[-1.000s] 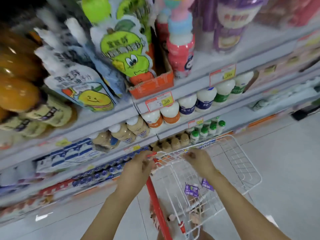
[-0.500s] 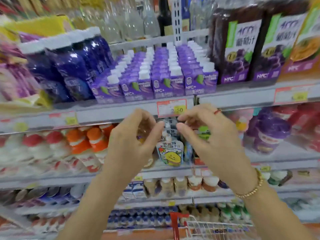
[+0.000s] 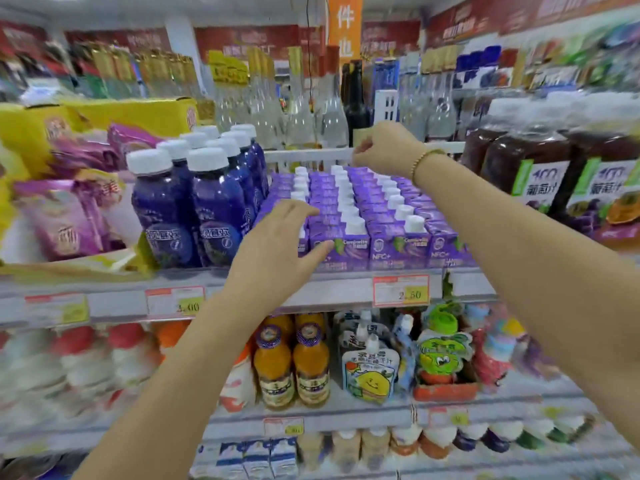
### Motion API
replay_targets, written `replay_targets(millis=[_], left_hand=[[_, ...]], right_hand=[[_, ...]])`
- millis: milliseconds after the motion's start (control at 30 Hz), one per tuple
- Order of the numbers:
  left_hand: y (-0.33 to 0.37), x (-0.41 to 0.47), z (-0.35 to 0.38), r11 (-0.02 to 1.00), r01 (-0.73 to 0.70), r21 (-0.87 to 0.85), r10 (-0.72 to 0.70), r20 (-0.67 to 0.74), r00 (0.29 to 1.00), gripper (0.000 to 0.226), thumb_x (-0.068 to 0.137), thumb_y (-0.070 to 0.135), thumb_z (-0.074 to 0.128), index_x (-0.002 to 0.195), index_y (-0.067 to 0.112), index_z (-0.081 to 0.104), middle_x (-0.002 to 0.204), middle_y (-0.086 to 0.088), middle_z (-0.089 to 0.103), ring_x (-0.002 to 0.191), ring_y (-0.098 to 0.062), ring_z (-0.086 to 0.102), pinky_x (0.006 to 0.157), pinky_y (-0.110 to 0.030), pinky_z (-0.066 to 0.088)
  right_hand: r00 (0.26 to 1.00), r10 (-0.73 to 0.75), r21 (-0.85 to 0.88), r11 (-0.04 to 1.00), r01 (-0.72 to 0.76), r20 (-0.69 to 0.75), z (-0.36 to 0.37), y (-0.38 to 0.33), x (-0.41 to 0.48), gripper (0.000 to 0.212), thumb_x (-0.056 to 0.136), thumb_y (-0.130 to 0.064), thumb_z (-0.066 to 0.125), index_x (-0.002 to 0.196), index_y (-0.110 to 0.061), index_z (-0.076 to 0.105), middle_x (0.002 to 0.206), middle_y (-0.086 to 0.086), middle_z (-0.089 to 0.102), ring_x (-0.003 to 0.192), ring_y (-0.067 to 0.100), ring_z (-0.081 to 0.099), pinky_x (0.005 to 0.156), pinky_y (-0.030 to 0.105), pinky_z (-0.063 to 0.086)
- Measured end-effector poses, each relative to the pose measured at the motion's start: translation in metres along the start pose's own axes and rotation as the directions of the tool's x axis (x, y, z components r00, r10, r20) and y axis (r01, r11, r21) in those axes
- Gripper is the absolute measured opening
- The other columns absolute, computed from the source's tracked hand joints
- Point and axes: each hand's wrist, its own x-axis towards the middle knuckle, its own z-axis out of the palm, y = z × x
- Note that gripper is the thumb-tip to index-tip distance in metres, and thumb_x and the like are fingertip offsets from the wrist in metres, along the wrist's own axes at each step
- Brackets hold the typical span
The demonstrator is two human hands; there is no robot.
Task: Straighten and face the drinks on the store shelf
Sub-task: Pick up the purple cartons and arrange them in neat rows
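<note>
Reaching both bare arms forward and up. Stretching left hand (image 3: pixel 277 237) out palm down, fingers spread and nearly straight, thumb pointing right. Extending right arm farther and higher, bending at the wrist, curling right hand (image 3: pixel 384 150) into a loose fist, knuckles up.

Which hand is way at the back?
The right hand, fingers curled by the white rail behind the cartons. The left hand lies spread over the front row.
</note>
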Motion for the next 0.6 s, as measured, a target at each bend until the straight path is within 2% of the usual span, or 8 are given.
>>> replay_targets(millis=[67,100,200,333,433,500,600], left_hand=[[-0.005,0.002,0.001,1.0,-0.021,-0.005,0.021,-0.016,1.0,0.047,0.087,0.047,0.058,0.125,0.019,0.054,0.128,0.005,0.051,0.116,-0.011,0.05,0.087,-0.022,0.038],[-0.006,0.002,0.001,0.999,-0.024,-0.022,0.023,-0.026,0.999,0.048,0.085,0.047,0.06,0.123,0.019,0.055,0.126,0.005,0.052,0.114,-0.011,0.051,0.085,-0.021,0.038],[-0.011,0.002,-0.001,0.99,0.014,-0.142,-0.021,-0.054,0.998,0.054,0.079,0.048,0.068,0.123,0.019,0.055,0.123,0.007,0.054,0.109,-0.009,0.052,0.083,-0.019,0.036],[-0.011,0.001,0.0,0.985,0.024,-0.172,-0.037,-0.075,0.996,0.051,0.077,0.046,0.07,0.118,0.018,0.058,0.118,0.007,0.055,0.104,-0.005,0.05,0.081,-0.013,0.033],[-0.01,0.001,0.001,0.989,0.022,-0.145,-0.034,-0.084,0.996,0.048,0.078,0.047,0.068,0.116,0.019,0.06,0.119,0.007,0.055,0.105,-0.005,0.051,0.083,-0.012,0.033],[-0.01,0.001,0.001,0.99,0.023,-0.139,-0.034,-0.08,0.996,0.049,0.079,0.047,0.067,0.117,0.019,0.06,0.121,0.008,0.054,0.108,-0.006,0.052,0.085,-0.014,0.035],[-0.009,0.001,-0.001,0.989,0.028,-0.143,-0.038,-0.066,0.997,0.05,0.079,0.047,0.067,0.12,0.019,0.059,0.123,0.009,0.053,0.109,-0.006,0.051,0.086,-0.018,0.038]], right_hand=[[0.996,0.062,-0.032,0.998,-0.06,0.068,0.006,-0.004,0.028,0.034,0.088,-0.024,0.061,0.112,-0.002,0.066,0.113,0.016,0.065,0.107,0.031,0.059,0.086,0.036,0.047],[0.992,0.079,-0.037,0.996,-0.076,0.097,0.008,-0.006,0.037,0.035,0.087,-0.024,0.061,0.115,-0.003,0.064,0.112,0.015,0.064,0.106,0.031,0.059,0.085,0.035,0.045],[0.976,0.105,-0.037,0.994,-0.1,0.192,0.022,-0.01,0.06,0.035,0.087,-0.024,0.063,0.112,-0.001,0.063,0.093,0.011,0.059,0.084,0.025,0.056,0.073,0.031,0.043],[0.975,0.117,-0.266,0.962,-0.064,0.188,0.048,-0.015,0.075,0.029,0.091,-0.029,0.057,0.107,-0.005,0.06,0.092,0.009,0.052,0.082,0.023,0.049,0.069,0.028,0.039],[0.979,0.1,-0.368,0.929,-0.027,0.18,0.052,-0.021,0.078,0.035,0.094,-0.027,0.055,0.115,0.001,0.058,0.094,0.012,0.052,0.085,0.024,0.05,0.076,0.031,0.043],[0.982,0.065,-0.427,0.904,0.018,0.179,0.052,-0.023,0.08,0.031,0.096,-0.019,0.05,0.118,0.002,0.056,0.102,0.015,0.056,0.093,0.028,0.055,0.081,0.031,0.044],[0.988,0.039,-0.497,0.867,0.039,0.146,0.047,-0.027,0.073,0.028,0.096,-0.006,0.04,0.117,0.002,0.057,0.117,0.015,0.059,0.107,0.029,0.058,0.08,0.03,0.044]])
